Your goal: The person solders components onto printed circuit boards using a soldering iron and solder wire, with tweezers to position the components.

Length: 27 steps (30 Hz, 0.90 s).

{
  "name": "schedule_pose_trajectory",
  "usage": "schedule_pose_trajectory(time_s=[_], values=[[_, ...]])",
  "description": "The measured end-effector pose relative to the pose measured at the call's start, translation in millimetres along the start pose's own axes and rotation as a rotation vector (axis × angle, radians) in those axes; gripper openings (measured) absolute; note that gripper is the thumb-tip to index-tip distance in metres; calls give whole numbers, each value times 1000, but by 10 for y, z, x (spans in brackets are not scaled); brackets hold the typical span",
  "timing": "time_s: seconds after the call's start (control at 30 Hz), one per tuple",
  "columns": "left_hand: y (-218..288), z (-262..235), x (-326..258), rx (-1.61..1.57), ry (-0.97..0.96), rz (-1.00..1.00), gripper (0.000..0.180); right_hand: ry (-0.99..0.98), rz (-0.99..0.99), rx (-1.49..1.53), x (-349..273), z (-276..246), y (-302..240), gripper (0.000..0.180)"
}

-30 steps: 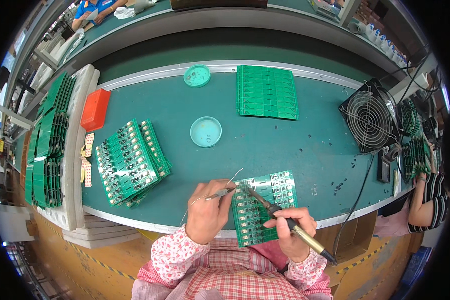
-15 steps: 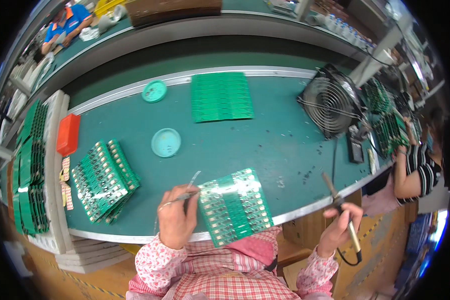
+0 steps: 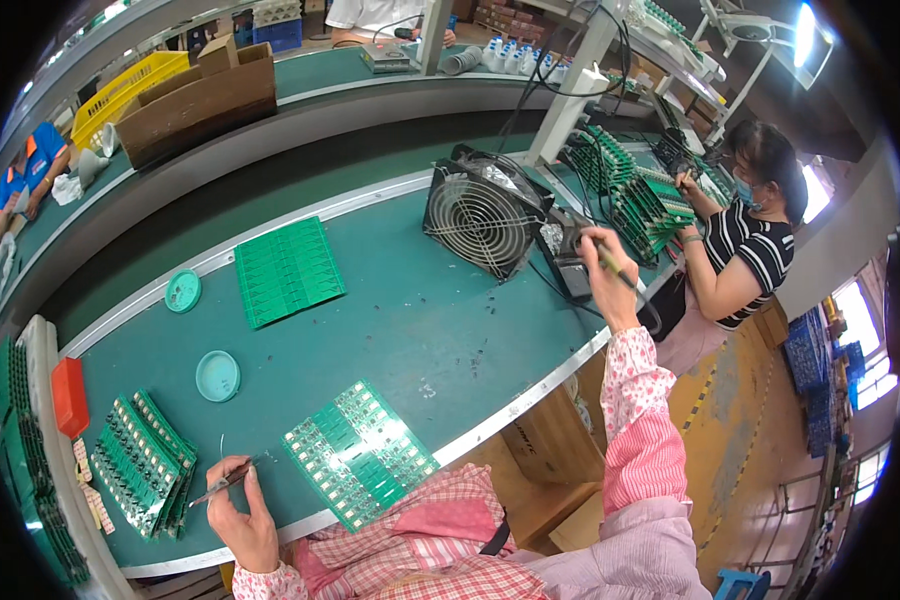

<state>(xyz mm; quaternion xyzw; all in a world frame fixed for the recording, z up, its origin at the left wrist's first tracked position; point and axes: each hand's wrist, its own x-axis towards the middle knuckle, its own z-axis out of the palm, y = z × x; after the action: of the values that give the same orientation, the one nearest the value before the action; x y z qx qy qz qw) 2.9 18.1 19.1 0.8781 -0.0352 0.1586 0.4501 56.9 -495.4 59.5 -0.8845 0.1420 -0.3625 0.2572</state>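
My left hand (image 3: pixel 242 512) is closed on slim tweezers (image 3: pixel 216 486) above the bench's near edge. A thin pale wire (image 3: pixel 222 444), probably solder, sticks up from the same fingers. Just right of it, a green circuit board panel (image 3: pixel 360 455) with rows of small parts lies at the bench edge, apart from the hand. My right hand (image 3: pixel 612 280) is stretched far right, wrapped round a soldering iron (image 3: pixel 610 261). Its tip end is hidden near a dark holder (image 3: pixel 570 275) beside the fan (image 3: pixel 480 220); the cord (image 3: pixel 655 312) hangs behind.
Stacked populated boards (image 3: pixel 142 465), a red box (image 3: pixel 70 397) and two turquoise lids (image 3: pixel 217 376) (image 3: pixel 183 290) are at left. A bare green panel (image 3: pixel 288 272) lies farther back. Dark scraps dot the bench (image 3: pixel 410 310). A co-worker (image 3: pixel 745 230) sits at right beside more boards.
My view has swung to the right. My right hand has carried the soldering iron from the near edge up to the holder by the fan. The left hand has moved away from the panel, which now lies alone.
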Motion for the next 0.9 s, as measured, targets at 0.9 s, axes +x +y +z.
schedule_pose_trajectory(time_s=[0.9], values=[[-134,33,-45,117,-79,7,15,-297,-172,389,-2016,806,-1778,27]])
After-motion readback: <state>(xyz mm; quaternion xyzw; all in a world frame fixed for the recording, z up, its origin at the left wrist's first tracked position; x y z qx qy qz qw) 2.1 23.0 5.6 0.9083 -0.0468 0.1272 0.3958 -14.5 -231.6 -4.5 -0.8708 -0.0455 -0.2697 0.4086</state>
